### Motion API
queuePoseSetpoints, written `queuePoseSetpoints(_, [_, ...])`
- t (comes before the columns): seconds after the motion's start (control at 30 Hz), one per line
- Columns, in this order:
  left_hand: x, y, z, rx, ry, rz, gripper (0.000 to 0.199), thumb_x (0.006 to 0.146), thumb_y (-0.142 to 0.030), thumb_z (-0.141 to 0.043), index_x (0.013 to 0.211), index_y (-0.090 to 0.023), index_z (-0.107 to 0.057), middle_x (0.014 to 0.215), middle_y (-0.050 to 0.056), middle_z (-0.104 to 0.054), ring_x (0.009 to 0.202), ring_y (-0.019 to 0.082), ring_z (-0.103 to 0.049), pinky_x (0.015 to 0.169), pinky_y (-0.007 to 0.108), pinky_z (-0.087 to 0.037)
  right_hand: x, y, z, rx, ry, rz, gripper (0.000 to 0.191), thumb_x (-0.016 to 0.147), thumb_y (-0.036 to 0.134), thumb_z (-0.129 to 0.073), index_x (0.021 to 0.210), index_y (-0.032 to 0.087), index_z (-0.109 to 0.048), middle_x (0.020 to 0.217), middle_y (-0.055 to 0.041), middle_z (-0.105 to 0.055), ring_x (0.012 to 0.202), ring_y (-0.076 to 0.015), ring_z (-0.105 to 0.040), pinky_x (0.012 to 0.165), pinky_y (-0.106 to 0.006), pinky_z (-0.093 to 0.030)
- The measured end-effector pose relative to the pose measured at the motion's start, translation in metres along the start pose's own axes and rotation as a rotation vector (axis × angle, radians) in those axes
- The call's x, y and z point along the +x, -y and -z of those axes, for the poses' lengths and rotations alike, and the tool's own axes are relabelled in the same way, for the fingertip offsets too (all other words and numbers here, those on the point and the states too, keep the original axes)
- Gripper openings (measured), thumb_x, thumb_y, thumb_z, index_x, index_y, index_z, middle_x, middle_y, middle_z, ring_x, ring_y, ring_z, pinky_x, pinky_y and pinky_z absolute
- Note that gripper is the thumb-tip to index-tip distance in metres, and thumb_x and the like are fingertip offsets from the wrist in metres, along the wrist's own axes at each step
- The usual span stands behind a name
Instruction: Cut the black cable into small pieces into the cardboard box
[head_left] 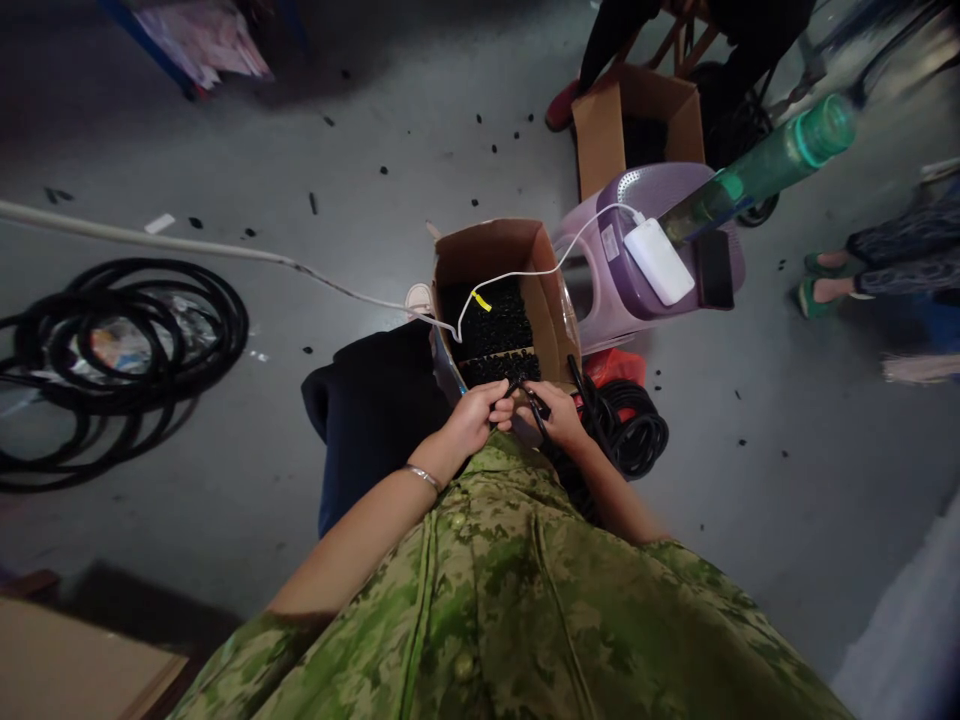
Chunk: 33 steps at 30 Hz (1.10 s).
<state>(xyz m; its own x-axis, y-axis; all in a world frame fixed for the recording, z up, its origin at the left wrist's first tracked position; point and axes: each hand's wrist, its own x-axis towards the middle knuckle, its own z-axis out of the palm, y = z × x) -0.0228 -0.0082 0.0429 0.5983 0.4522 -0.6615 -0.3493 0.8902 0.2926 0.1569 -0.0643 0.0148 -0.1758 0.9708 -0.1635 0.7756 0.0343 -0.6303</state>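
Left hand has its fingers pinched on a small black piece, right hand has its fingers curled round a black hose; can't tell if they're joined. All that's mid-frame, by the near edge of an open cardboard box with black bits inside. Further off, right of centre, a purple stool carries a green bottle.
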Motion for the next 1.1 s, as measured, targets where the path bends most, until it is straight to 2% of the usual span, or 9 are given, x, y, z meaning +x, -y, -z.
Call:
queuePoseSetpoints(0.2, [0.005, -0.002, 0.005, 0.034, -0.071, 0.008, 0.026, 0.08, -0.035, -0.071, 0.075, -0.012, -0.059, 0.052, -0.008, -0.034, 0.038, 0.002, -0.024, 0.04, 0.018, -0.029, -0.012, -0.007, -0.002, -0.042, 0.023, -0.044, 0.037, 0.089, 0.038, -0.055, 0.118, 0.019, -0.068, 0.115, -0.0097, -0.073, 0.105, -0.0201, -0.069, 0.095, -0.028, -0.051])
queuePoseSetpoints(0.4, [0.007, 0.002, 0.004, 0.081, -0.101, -0.003, 0.027, 0.079, -0.035, -0.072, 0.075, -0.011, -0.06, 0.051, -0.008, -0.036, 0.038, 0.003, -0.027, 0.04, 0.018, -0.031, -0.022, -0.011, -0.006, -0.137, 0.048, -0.073, 0.032, 0.089, 0.034, -0.056, 0.114, 0.019, -0.07, 0.107, -0.0101, -0.076, 0.094, -0.0197, -0.072, 0.088, -0.026, -0.052])
queuePoseSetpoints(0.5, [0.007, 0.003, 0.003, 0.1, -0.121, -0.002, 0.027, 0.079, -0.035, -0.072, 0.075, -0.011, -0.06, 0.052, -0.008, -0.036, 0.038, 0.003, -0.027, 0.04, 0.019, -0.032, -0.024, -0.01, -0.008, -0.151, 0.034, -0.071, 0.033, 0.09, 0.035, -0.055, 0.114, 0.018, -0.069, 0.105, -0.0101, -0.076, 0.093, -0.0194, -0.072, 0.086, -0.025, -0.051])
queuePoseSetpoints(0.73, [0.01, 0.008, 0.005, 0.23, -0.124, -0.091, 0.032, 0.077, -0.041, -0.073, 0.073, -0.014, -0.056, 0.05, -0.008, -0.036, 0.039, 0.004, -0.029, 0.041, 0.018, -0.032, -0.024, -0.004, -0.01, -0.117, 0.005, -0.091, 0.04, 0.088, 0.04, -0.058, 0.122, 0.02, -0.066, 0.114, -0.0095, -0.073, 0.103, -0.0208, -0.069, 0.093, -0.028, -0.049])
queuePoseSetpoints(0.87, [0.014, 0.013, 0.006, 0.421, -0.142, -0.219, 0.029, 0.082, -0.042, -0.065, 0.074, -0.017, -0.052, 0.052, -0.008, -0.04, 0.04, 0.005, -0.033, 0.043, 0.019, -0.034, -0.015, -0.002, -0.008, -0.03, 0.026, -0.08, 0.047, 0.085, 0.042, -0.062, 0.126, 0.019, -0.062, 0.113, -0.0107, -0.072, 0.105, -0.0235, -0.067, 0.094, -0.034, -0.049])
queuePoseSetpoints(1.0, [0.016, 0.015, 0.011, 0.742, -0.219, -0.459, 0.019, 0.087, -0.033, -0.055, 0.076, -0.018, -0.052, 0.055, -0.005, -0.048, 0.047, 0.009, -0.044, 0.049, 0.021, -0.036, -0.007, 0.002, -0.005, 0.16, 0.053, -0.093, 0.047, 0.087, 0.045, -0.059, 0.126, 0.019, -0.061, 0.101, -0.008, -0.073, 0.091, -0.0211, -0.067, 0.083, -0.032, -0.051])
queuePoseSetpoints(1.1, [0.016, 0.014, 0.014, 1.018, -0.264, -0.591, 0.014, 0.089, -0.031, -0.052, 0.084, -0.019, -0.057, 0.064, -0.001, -0.058, 0.056, 0.012, -0.053, 0.057, 0.023, -0.04, -0.004, 0.006, -0.001, 0.288, 0.092, -0.136, 0.047, 0.089, 0.048, -0.056, 0.125, 0.019, -0.061, 0.09, -0.0037, -0.071, 0.079, -0.0175, -0.065, 0.075, -0.028, -0.05])
